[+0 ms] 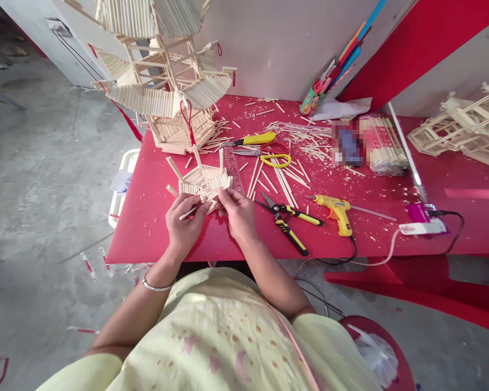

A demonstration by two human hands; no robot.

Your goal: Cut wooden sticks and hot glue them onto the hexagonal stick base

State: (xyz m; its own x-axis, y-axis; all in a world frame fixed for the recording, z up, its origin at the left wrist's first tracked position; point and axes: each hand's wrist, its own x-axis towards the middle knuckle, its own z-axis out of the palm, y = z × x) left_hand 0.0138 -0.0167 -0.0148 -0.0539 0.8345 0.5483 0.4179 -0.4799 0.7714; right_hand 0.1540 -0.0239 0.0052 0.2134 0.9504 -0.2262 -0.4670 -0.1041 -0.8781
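A hexagonal base of thin wooden sticks (199,178), with short posts standing up at its corners, sits at the near left part of the red table. My left hand (184,220) is closed at its near left edge, and a short wooden stick (188,213) pokes out from the fingers. On the near right edge, my right hand (239,213) pinches the base between thumb and fingers. The fingertips of both hands almost meet, hiding the near corner. A clear ruler (233,165) lies partly behind the base.
Behind stands a tiered stick pagoda (169,103) with red tassels. To the right lie a yellow-handled cutter (256,139), scissors (269,156), pruning shears (287,217), a yellow glue gun (336,212), loose sticks (285,182) and a power strip (424,225). Another stick structure (460,130) rests far right.
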